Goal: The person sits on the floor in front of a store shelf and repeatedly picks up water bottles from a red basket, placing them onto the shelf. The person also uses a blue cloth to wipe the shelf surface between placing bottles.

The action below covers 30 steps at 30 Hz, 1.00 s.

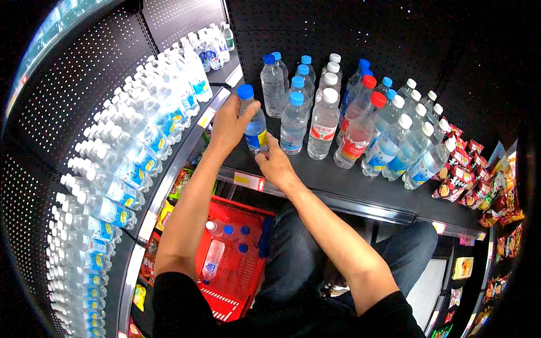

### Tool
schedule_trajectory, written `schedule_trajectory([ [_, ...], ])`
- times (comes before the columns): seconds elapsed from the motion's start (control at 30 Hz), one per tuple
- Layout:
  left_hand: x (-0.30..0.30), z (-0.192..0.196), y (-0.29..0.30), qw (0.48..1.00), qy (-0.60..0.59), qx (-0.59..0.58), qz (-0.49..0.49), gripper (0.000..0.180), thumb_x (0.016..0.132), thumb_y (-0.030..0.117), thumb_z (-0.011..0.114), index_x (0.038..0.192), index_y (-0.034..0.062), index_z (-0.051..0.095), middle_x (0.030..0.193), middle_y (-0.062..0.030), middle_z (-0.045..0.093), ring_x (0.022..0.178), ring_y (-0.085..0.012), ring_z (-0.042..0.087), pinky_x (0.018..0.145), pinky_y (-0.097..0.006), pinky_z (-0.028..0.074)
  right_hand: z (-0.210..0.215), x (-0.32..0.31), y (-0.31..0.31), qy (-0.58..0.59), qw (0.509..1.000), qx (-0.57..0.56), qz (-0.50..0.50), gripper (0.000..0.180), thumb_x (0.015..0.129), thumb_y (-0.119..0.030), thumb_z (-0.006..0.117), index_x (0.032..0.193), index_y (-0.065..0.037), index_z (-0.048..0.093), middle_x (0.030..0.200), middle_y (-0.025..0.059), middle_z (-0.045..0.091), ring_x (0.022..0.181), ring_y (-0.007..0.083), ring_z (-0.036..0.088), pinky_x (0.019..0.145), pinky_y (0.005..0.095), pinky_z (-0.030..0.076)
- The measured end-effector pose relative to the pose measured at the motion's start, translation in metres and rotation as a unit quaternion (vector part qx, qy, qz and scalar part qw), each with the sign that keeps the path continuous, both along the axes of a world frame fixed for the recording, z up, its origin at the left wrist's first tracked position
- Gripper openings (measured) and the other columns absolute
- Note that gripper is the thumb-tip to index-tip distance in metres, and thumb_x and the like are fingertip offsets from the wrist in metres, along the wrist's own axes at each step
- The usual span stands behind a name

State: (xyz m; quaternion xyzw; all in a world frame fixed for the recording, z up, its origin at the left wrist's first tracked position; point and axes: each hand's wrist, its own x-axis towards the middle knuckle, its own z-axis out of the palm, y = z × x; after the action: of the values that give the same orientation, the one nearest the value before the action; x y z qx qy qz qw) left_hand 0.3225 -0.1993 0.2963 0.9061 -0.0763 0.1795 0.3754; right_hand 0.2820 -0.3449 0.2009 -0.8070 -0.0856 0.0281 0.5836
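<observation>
A clear water bottle (255, 125) with a blue cap and a blue-and-yellow label is held between my two hands at the front left of the black shelf. My left hand (232, 119) wraps round its upper part from the left, the thumb across the front. The fingers of my right hand (276, 164) grip it low down, close to its base. Just right of it stands a light-blue-capped bottle (294, 127). Behind it is a taller bottle with a dark blue cap (273, 90). Whether the held bottle's base touches the shelf, I cannot tell.
Rows of white-capped bottles (115, 203) line the left shelf. Bottles with white and red caps (355, 141) stand rightward, then red snack packets (456, 180). Below, a red basket (251, 208) holds several bottles beside my knee. A metal price rail (349, 205) edges the shelf.
</observation>
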Motion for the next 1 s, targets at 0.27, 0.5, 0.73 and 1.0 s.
schedule_trajectory([
  [0.27, -0.003, -0.099, 0.025, 0.985, 0.063, -0.138, -0.078, 0.062, 0.080, 0.020, 0.084, 0.130, 0.0001, 0.051, 0.117, -0.0174, 0.068, 0.107, -0.0243, 0.069, 0.093, -0.038, 0.054, 0.004, 0.006, 0.003, 0.007, 1.000, 0.024, 0.001, 0.068, 0.091, -0.009, 0.058, 0.152, 0.004, 0.031, 0.139, 0.0354, 0.051, 0.129, 0.0449, 0.054, 0.109, 0.0457, 0.043],
  [0.5, 0.031, -0.121, -0.001, 0.988, 0.014, -0.149, -0.034, 0.052, 0.079, 0.018, 0.083, 0.118, 0.0017, 0.053, 0.107, -0.0207, 0.071, 0.102, -0.0357, 0.071, 0.086, -0.042, 0.056, -0.016, 0.023, 0.007, -0.043, 0.998, 0.039, -0.030, 0.067, 0.089, -0.008, 0.059, 0.148, 0.010, 0.033, 0.137, 0.0356, 0.052, 0.128, 0.0455, 0.054, 0.109, 0.0456, 0.043],
  [0.73, 0.057, -0.116, -0.024, 0.993, 0.034, -0.096, 0.053, 0.057, 0.077, 0.027, 0.085, 0.118, 0.0055, 0.052, 0.108, -0.0202, 0.071, 0.104, -0.0405, 0.069, 0.087, -0.050, 0.054, 0.000, 0.004, 0.001, -0.066, 0.995, -0.078, 0.000, 0.067, 0.090, -0.009, 0.057, 0.149, 0.012, 0.032, 0.143, 0.0359, 0.048, 0.132, 0.0413, 0.052, 0.113, 0.0427, 0.041],
  [1.0, 0.072, -0.109, -0.035, 0.994, 0.036, -0.060, 0.084, 0.060, 0.076, 0.032, 0.087, 0.116, 0.0056, 0.051, 0.107, -0.0192, 0.071, 0.102, -0.0409, 0.069, 0.087, -0.050, 0.054, 0.020, -0.014, 0.000, -0.095, 0.985, -0.142, 0.014, 0.068, 0.089, -0.009, 0.060, 0.147, 0.013, 0.033, 0.142, 0.0379, 0.046, 0.136, 0.0457, 0.046, 0.114, 0.0459, 0.038],
])
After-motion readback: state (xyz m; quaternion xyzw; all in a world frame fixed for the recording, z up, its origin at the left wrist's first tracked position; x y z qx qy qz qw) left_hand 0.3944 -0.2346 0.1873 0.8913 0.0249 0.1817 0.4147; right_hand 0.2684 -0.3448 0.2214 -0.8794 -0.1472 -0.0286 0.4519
